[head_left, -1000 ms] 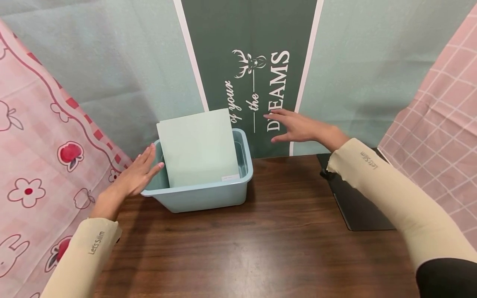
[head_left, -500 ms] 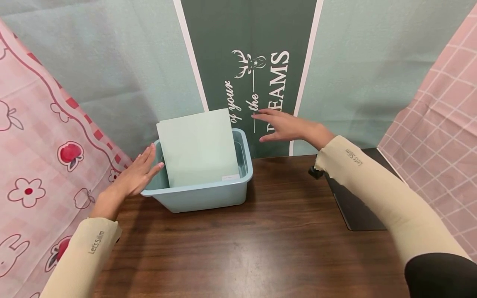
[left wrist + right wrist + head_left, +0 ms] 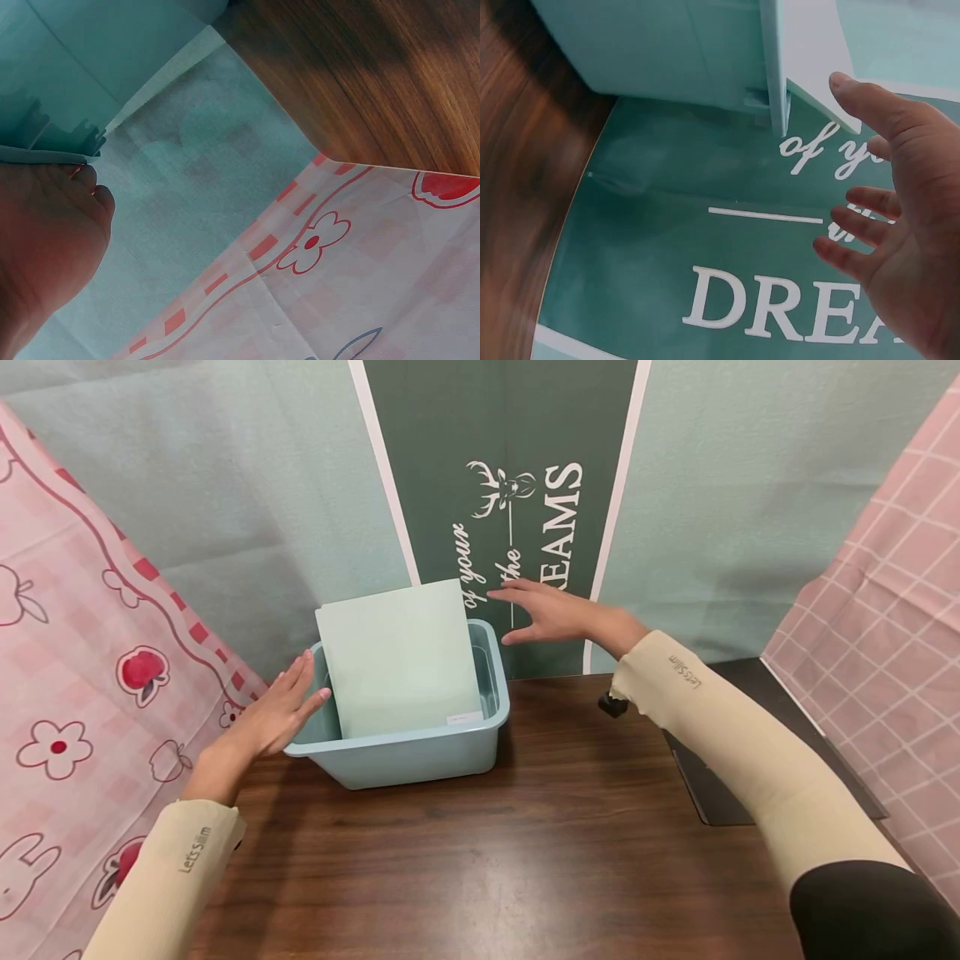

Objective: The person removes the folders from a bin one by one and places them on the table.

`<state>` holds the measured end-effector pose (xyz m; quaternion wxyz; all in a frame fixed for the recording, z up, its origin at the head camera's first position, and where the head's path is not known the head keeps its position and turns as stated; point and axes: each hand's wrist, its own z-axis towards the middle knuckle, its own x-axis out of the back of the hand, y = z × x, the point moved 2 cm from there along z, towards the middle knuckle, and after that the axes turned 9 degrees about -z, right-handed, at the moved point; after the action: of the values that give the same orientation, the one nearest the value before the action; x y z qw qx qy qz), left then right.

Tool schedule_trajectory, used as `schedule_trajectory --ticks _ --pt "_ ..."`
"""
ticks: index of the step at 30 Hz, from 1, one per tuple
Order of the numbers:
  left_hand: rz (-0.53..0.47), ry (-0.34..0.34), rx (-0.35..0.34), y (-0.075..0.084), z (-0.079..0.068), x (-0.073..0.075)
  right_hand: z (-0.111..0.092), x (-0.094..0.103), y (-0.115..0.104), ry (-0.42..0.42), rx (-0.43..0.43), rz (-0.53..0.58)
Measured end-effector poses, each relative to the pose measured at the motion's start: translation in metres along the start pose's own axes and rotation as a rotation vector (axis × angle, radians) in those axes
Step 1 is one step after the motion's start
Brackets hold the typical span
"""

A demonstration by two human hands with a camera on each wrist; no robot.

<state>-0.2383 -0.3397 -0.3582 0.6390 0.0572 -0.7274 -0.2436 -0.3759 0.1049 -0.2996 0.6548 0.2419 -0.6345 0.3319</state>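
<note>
A light blue plastic bin (image 3: pixel 420 762) stands at the left rear of the wooden table. Flat pale green panels (image 3: pixel 401 660) lean in it and rise above its rim; a small white label (image 3: pixel 465 717) shows low on the front one. My left hand (image 3: pixel 277 714) is at the bin's left end, fingers extended. In the left wrist view its fingertips lie right at the rim (image 3: pixel 52 155). My right hand (image 3: pixel 558 612) hovers right of the bin with spread fingers and holds nothing. The right wrist view shows its thumb near a panel's corner (image 3: pixel 844 116).
On the right of the table (image 3: pixel 525 860) lies a flat black sheet (image 3: pixel 712 785), partly under my right forearm. Printed green cloth (image 3: pixel 510 410) hangs behind. Pink patterned cloth (image 3: pixel 90 693) borders the left, and pink checked cloth (image 3: pixel 885 635) the right.
My right hand has moved steadily left, closer to the bin and its panels. The left hand, bin and panels have stayed in place.
</note>
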Motion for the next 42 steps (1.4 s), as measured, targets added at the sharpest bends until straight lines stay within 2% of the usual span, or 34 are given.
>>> schedule_trajectory --ticks 21,28,42 --pt "-0.012 0.002 -0.001 -0.004 0.001 0.000 0.034 -0.009 -0.012 0.058 0.017 0.146" --pt "-0.021 -0.002 0.002 -0.003 0.000 0.000 0.041 -0.014 -0.011 0.061 -0.038 0.291" --pt "-0.022 0.001 -0.002 -0.004 0.000 0.000 0.057 -0.029 -0.016 0.126 -0.064 0.610"
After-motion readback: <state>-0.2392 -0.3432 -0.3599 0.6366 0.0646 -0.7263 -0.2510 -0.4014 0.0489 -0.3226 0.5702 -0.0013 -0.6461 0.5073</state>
